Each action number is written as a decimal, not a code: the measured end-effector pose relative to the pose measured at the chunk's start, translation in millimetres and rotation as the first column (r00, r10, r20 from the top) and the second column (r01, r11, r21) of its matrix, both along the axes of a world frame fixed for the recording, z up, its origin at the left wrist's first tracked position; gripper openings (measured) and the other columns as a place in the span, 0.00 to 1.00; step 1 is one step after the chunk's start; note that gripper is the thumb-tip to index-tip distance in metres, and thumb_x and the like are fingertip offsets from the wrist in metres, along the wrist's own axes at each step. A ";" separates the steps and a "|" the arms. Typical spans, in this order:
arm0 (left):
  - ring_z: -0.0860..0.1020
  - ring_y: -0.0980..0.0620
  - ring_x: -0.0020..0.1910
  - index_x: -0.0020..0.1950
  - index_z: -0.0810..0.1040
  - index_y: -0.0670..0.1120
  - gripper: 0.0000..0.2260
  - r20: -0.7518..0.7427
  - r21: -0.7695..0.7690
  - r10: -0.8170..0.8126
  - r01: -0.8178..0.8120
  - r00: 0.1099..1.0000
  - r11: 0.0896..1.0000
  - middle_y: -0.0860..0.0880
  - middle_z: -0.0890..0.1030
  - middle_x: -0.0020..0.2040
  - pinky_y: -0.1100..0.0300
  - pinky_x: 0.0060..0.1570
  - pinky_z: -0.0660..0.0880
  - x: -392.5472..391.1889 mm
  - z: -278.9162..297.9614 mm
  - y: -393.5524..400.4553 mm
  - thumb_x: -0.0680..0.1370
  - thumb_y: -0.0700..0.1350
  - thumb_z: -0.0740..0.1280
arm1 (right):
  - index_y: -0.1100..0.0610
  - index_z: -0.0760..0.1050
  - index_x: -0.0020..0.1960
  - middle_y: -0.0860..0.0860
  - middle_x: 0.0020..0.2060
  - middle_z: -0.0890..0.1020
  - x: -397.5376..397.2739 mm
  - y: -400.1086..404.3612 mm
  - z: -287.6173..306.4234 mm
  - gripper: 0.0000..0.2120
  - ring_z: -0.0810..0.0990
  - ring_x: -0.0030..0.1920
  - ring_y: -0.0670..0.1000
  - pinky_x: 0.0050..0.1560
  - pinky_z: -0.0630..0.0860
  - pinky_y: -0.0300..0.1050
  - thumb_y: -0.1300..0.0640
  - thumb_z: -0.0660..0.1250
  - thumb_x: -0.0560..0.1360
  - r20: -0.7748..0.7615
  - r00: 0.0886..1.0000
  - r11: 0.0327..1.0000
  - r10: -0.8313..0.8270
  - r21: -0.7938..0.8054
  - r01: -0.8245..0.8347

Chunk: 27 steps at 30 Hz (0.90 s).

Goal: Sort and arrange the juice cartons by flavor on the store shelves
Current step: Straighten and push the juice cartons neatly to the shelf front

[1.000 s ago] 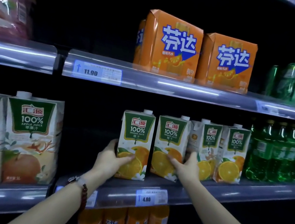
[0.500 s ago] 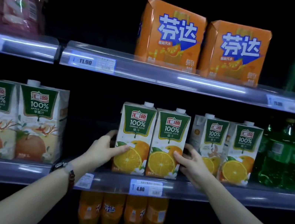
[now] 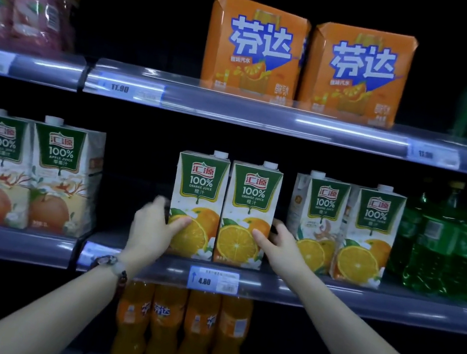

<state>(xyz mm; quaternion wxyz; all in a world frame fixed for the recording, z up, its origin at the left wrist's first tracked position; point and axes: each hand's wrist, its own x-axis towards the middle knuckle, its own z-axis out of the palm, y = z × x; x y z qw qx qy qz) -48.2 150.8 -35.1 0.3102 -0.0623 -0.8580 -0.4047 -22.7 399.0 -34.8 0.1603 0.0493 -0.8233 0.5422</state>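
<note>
Since 1 second ago, the 2 orange juice cartons (image 3: 222, 209) have been squared up, touching, upright at the shelf (image 3: 284, 287) front. The left hand (image 3: 152, 226) and right hand (image 3: 278, 244) grip their outer sides; this pair looks aligned.

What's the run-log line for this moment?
left hand: grips left orange juice carton | right hand: grips adjacent orange juice carton | pair: upright, touching, middle shelf | apple juice cartons: apart, left

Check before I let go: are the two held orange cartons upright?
Upright. Both held orange cartons stand flat on the shelf edge, caps on top, left hand and right hand gripping their outer sides.
</note>
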 end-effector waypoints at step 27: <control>0.67 0.39 0.70 0.77 0.50 0.38 0.43 0.262 0.108 -0.352 0.336 0.898 0.936 0.37 0.68 0.71 0.50 0.65 0.67 34.6 8.1 222.9 0.74 0.56 0.70 | 0.59 0.72 0.65 0.55 0.58 0.80 93.4 175.5 -1.1 0.26 0.76 0.52 0.51 0.52 0.69 0.42 0.47 0.73 0.72 -0.060 0.770 0.769 -0.635 0.039 0.638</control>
